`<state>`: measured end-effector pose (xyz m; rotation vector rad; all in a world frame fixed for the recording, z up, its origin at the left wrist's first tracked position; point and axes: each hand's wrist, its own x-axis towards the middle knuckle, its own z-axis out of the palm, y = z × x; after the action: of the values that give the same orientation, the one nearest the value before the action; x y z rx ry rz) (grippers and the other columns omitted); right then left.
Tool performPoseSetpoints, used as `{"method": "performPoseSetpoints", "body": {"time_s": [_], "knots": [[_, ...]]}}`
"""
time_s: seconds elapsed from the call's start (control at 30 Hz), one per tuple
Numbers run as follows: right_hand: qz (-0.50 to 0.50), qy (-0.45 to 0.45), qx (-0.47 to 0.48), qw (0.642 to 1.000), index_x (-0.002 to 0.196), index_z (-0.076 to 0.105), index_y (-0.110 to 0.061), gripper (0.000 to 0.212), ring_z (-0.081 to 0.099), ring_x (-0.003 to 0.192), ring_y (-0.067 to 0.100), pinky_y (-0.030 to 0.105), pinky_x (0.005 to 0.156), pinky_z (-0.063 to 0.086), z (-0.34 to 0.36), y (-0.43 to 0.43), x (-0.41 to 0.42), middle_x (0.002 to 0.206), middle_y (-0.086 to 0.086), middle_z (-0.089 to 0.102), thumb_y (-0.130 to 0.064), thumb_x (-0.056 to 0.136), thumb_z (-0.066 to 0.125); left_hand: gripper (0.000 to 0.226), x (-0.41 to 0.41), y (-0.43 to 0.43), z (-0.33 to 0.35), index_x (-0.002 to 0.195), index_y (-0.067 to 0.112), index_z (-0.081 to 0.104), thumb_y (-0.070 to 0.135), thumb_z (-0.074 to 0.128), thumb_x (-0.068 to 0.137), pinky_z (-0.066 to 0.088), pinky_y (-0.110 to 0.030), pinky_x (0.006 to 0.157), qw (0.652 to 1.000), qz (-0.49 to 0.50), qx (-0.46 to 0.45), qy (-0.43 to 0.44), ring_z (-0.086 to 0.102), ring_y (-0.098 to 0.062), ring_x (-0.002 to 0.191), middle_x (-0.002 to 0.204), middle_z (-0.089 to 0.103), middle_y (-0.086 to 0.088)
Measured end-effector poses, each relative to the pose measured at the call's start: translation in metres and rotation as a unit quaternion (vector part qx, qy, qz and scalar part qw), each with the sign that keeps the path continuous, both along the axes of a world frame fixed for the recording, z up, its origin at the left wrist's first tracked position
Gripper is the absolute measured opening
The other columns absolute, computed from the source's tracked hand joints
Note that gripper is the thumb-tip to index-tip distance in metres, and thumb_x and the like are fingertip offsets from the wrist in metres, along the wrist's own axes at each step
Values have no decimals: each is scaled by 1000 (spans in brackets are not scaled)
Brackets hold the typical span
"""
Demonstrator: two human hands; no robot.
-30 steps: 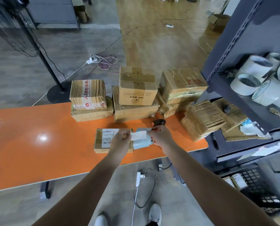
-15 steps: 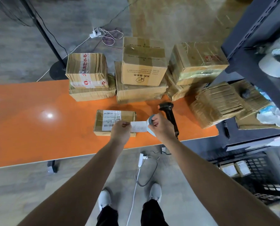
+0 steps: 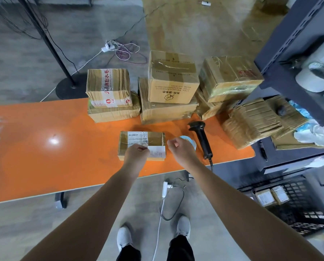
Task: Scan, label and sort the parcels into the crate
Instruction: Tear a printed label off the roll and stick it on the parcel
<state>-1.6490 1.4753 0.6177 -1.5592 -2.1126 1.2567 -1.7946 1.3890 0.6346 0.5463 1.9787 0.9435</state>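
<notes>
A small flat cardboard parcel (image 3: pixel 153 138) with a printed shipping label lies on the orange table (image 3: pixel 44 151). My left hand (image 3: pixel 136 154) pinches a white handwritten label (image 3: pixel 157 153) that lies over the parcel's near right corner. My right hand (image 3: pixel 180 147) hovers just right of the label with fingers curled and nothing in it. A pale blue label roll (image 3: pixel 188 139) lies behind that hand. A black barcode scanner (image 3: pixel 201 136) lies on the table to the right. A black crate (image 3: pixel 297 204) on the floor at lower right has two small parcels in it.
Stacked cardboard boxes (image 3: pixel 172 80) line the table's far edge, and bundles of flat cartons (image 3: pixel 251 121) sit at its right end. A dark shelf unit (image 3: pixel 281 72) with tape rolls stands on the right. Cables and a power strip (image 3: pixel 165 189) lie on the floor by my feet.
The label has come off the roll and now lies on the parcel under my left hand. My right hand has let go of the roll, which lies on the table.
</notes>
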Motion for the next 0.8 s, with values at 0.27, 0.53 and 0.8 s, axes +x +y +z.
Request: {"method": "performPoseSetpoints", "body": {"time_s": [0.27,0.53,0.8], "knots": [[25,11,-21,999,86,59,-18,13,57,78,9,18,61,40,-3,-27,-19,80,-10,59,-27,96,60,22,-15,-16,-12,61,13,60,4,56,80,30,-34,64,999,9,9,-32,39,-23,61,58,48,-6],[2,-36,-8,999,99,65,-10,19,62,85,18,31,71,50,4,-21,-31,86,-1,63,-28,97,56,9,-21,-4,-17,87,13,70,13,61,84,33,-22,49,998,-15,-2,54,53,-14,65,73,62,5],[-20,-119,53,991,105,64,-13,23,56,72,16,25,50,35,2,8,-44,84,-2,61,-30,100,50,27,-29,30,-5,104,16,46,16,65,85,36,-24,46,997,-26,-11,75,53,-10,54,77,54,5]]}}
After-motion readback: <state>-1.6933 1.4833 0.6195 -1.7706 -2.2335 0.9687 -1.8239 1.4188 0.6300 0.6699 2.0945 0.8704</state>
